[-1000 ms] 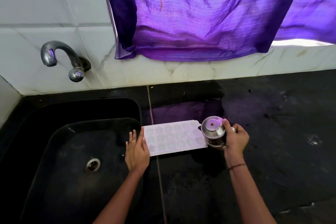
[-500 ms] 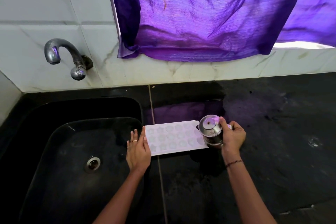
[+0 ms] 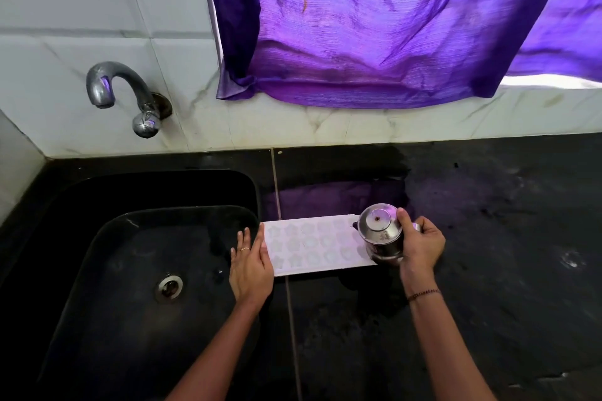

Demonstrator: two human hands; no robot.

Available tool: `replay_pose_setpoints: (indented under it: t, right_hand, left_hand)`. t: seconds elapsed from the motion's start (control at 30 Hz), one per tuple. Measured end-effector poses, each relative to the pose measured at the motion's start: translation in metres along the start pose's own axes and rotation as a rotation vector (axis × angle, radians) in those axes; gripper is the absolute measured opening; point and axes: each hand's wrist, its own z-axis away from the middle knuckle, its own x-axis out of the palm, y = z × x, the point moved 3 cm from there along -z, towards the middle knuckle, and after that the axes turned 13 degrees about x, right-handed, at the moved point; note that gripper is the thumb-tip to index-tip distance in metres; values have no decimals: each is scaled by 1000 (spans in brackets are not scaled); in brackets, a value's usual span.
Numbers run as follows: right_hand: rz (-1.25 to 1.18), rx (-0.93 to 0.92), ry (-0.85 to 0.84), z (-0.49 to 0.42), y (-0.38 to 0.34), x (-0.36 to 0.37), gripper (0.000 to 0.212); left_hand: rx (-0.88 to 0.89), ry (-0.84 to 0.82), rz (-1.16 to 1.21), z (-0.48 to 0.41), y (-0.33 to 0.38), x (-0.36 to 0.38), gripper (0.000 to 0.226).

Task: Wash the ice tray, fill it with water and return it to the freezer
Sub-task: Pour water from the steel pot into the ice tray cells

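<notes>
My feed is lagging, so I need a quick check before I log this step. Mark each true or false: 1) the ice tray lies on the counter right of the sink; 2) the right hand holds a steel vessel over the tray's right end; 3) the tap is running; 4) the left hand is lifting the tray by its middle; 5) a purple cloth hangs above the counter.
1) True. The ice tray lies flat on the black counter, just right of the sink.
2) True. The right hand grips the steel vessel there.
3) False. No water shows at the tap.
4) False. The left hand rests against the tray's left end.
5) True. The purple cloth hangs there.
</notes>
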Motion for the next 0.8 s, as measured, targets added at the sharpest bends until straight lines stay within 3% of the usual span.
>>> replay_pose_setpoints:
  t: [0.3, 0.8]
  right_hand:
    - [-39, 56, -35, 5, 3, 10, 48]
    - [82, -17, -46, 9, 4, 17, 49]
  left_hand:
    - [-3, -1, -5, 0, -1, 1, 56]
    - [-8, 8, 12, 1, -1, 2, 58]
